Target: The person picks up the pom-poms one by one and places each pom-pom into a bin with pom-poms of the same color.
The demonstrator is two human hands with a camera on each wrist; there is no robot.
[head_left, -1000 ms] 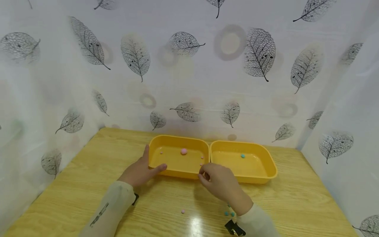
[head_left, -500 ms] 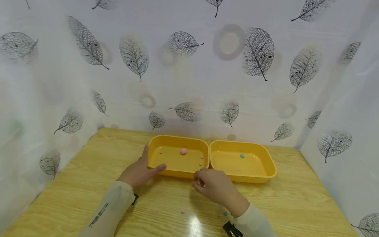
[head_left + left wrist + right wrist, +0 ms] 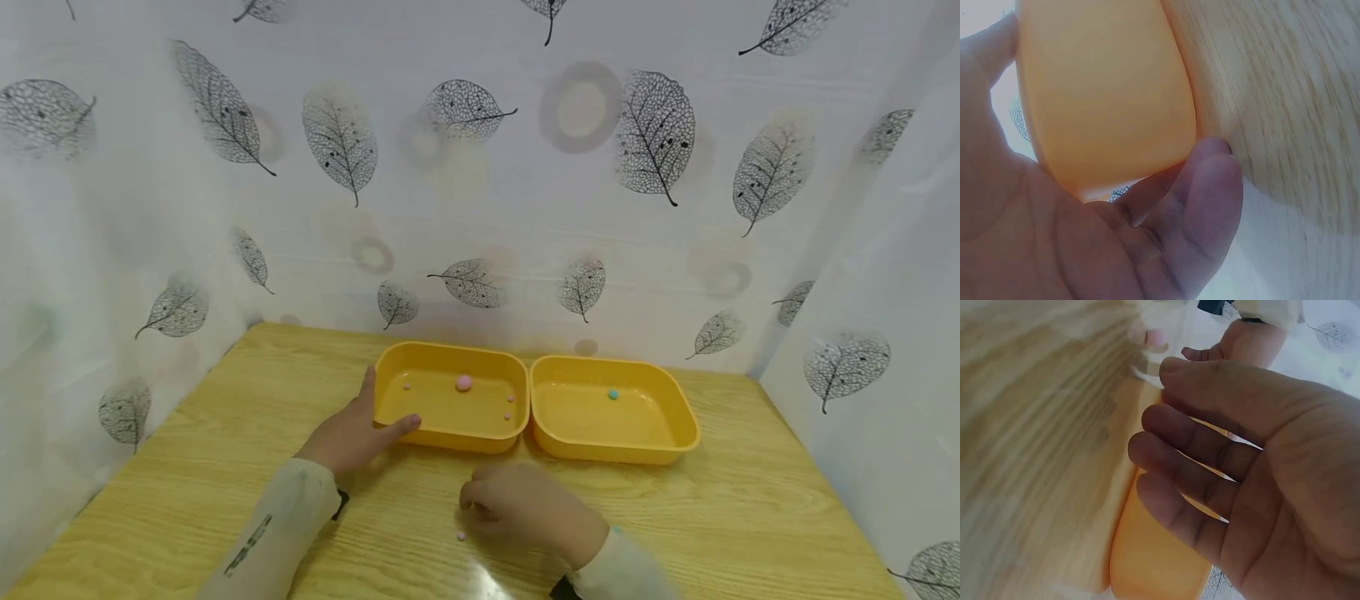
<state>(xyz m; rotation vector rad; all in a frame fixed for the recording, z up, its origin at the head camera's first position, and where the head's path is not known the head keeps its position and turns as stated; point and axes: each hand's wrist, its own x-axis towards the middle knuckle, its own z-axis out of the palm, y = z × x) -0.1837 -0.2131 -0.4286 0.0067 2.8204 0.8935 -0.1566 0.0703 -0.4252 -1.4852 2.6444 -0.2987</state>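
My left hand [image 3: 352, 433] holds the left end of a yellow plastic tray [image 3: 450, 437], thumb over the front rim and fingers curled against its end wall, as the left wrist view shows. Inside lie one larger pink ball [image 3: 464, 382] and a few tiny pink beads [image 3: 407, 386]. Low over the table in front of the trays is my right hand [image 3: 528, 508], its fingers loosely bent with nothing between them. Just past its thumb tip, a small pink bead [image 3: 461, 537] lies on the wood; the right wrist view shows this pink bead [image 3: 1155, 337] blurred.
A second yellow tray [image 3: 615, 451] stands right beside the first, with one teal bead [image 3: 612, 394] in it. Another bit of teal [image 3: 617, 529] peeks out by my right wrist. A leaf-printed white curtain [image 3: 480, 208] encloses the wooden table [image 3: 187, 500].
My right hand has come away from the gap between the trays, moving left and toward me, down near the pink bead. It now covers most of the teal beads. The left hand stays put.
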